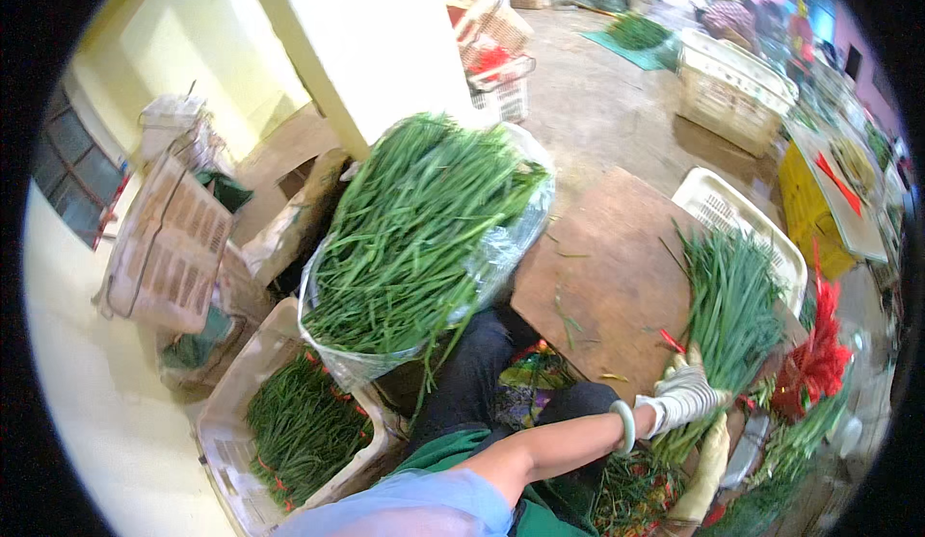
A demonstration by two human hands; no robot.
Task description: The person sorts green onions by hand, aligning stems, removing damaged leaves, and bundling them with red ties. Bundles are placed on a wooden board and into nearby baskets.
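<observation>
My left hand (683,396), in a striped white work glove with a pale bangle above its wrist, grips a bunch of long green chive-like stalks (730,313) near its lower end. A red tie strip (673,342) sticks out by its fingers. My right hand (710,454), in a cream glove, is against the near end of the same bunch; its fingers are blurred and partly hidden. The bunch lies across the right side of a brown board (607,270). Red ties (813,356) stand in a tuft right of my hands, beside a grey block-like object (748,450).
A plastic-lined basket (311,327) heaped with loose stalks (419,233) stands left of the board. Nearer, a crate (231,421) holds tied bunches (307,421). Beyond the board are a white crate (784,248), a yellow crate (806,212) and a large cream crate (730,103). Cut greens (636,479) lie below my hands.
</observation>
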